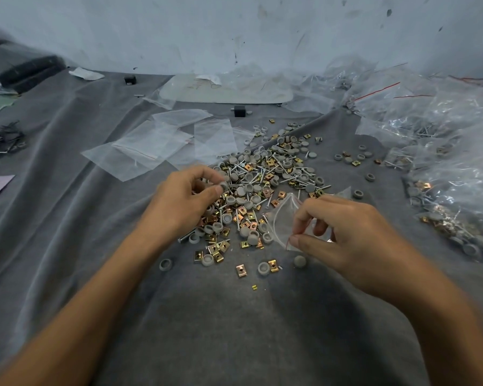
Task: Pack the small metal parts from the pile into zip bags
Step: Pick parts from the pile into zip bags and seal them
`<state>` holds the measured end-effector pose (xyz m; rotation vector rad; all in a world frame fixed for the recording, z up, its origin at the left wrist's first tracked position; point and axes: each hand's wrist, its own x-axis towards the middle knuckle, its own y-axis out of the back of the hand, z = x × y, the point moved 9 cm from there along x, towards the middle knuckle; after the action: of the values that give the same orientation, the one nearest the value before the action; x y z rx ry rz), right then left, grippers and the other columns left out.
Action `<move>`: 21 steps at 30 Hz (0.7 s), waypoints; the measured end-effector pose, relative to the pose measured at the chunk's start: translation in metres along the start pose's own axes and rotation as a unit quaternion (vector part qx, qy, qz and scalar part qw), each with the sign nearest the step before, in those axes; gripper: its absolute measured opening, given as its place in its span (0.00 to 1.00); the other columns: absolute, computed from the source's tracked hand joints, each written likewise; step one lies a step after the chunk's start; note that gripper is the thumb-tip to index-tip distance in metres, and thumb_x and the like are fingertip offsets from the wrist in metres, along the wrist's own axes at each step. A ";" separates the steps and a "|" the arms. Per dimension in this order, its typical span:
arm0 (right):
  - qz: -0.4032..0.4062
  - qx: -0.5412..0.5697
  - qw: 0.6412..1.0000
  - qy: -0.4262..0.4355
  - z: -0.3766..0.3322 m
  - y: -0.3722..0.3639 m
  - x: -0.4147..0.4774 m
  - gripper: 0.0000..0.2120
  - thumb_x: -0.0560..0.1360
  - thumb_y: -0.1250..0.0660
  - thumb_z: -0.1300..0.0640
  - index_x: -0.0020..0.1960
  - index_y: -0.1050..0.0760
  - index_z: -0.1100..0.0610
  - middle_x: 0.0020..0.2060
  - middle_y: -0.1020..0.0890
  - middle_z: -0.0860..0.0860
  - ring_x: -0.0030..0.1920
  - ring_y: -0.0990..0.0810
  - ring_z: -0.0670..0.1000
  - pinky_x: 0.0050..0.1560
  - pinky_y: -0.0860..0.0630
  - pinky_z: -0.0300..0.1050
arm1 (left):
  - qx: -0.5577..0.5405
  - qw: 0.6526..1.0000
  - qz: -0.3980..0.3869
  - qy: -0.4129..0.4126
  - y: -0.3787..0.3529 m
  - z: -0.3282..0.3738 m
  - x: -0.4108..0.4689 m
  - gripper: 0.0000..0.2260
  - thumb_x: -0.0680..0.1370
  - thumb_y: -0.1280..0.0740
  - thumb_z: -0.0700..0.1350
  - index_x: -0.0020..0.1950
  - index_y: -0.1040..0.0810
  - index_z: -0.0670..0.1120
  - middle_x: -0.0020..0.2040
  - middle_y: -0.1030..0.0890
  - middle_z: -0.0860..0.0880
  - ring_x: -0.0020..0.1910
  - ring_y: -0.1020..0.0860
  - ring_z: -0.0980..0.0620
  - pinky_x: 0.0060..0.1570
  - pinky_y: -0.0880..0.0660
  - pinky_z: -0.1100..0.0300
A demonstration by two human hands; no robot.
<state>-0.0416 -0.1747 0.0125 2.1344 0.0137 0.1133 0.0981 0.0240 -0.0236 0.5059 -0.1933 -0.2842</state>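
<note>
Our left hand (184, 201) pinches 1 grey cap (224, 186) over the pile (265, 176) at mid-frame; our right hand (349, 238) pinches the zip bag (283, 222) by its rim, just right of it. Held by 1 hand, that limp mouth may sag, we judge, and the cap miss.
</note>
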 end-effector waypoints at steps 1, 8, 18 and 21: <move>0.000 -0.001 1.000 0.001 0.000 0.000 0.000 0.05 0.74 0.30 0.45 0.45 0.25 0.43 0.44 0.24 0.37 0.48 0.28 0.36 0.43 0.34 0.36 | 0.009 1.000 -0.003 -0.002 0.000 0.000 0.000 0.06 0.78 0.29 0.50 0.47 0.19 0.62 0.42 0.17 0.55 0.34 0.19 0.57 0.38 0.20 0.50; 0.006 -0.001 1.000 0.004 0.000 0.001 0.000 0.05 0.74 0.30 0.44 0.44 0.25 0.41 0.43 0.24 0.37 0.48 0.28 0.36 0.44 0.33 0.38 | -0.011 0.996 -0.067 -0.061 -0.012 0.036 -0.018 0.04 0.78 0.28 0.48 0.49 0.17 0.58 0.41 0.19 0.56 0.31 0.22 0.56 0.30 0.23 0.55; 0.010 -0.004 1.000 0.013 -0.003 -0.001 0.002 0.05 0.73 0.30 0.44 0.45 0.26 0.41 0.44 0.24 0.38 0.47 0.26 0.38 0.44 0.31 0.41 | 0.063 0.982 -0.107 -0.142 -0.059 0.069 -0.046 0.11 0.78 0.28 0.52 0.60 0.19 0.57 0.42 0.20 0.60 0.29 0.26 0.64 0.34 0.30 0.64; 0.019 -0.001 1.000 0.020 -0.004 0.001 0.002 0.06 0.72 0.30 0.44 0.45 0.26 0.42 0.44 0.24 0.36 0.47 0.26 0.38 0.43 0.33 0.39 | -0.015 0.989 -0.058 -0.135 -0.054 0.072 -0.046 0.07 0.77 0.27 0.49 0.54 0.18 0.54 0.39 0.19 0.59 0.28 0.23 0.62 0.31 0.30 0.70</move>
<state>-0.0403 -0.1714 0.0154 2.1298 -0.0036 0.1790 0.0253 -0.0387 0.0060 0.4482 -0.4226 -0.4688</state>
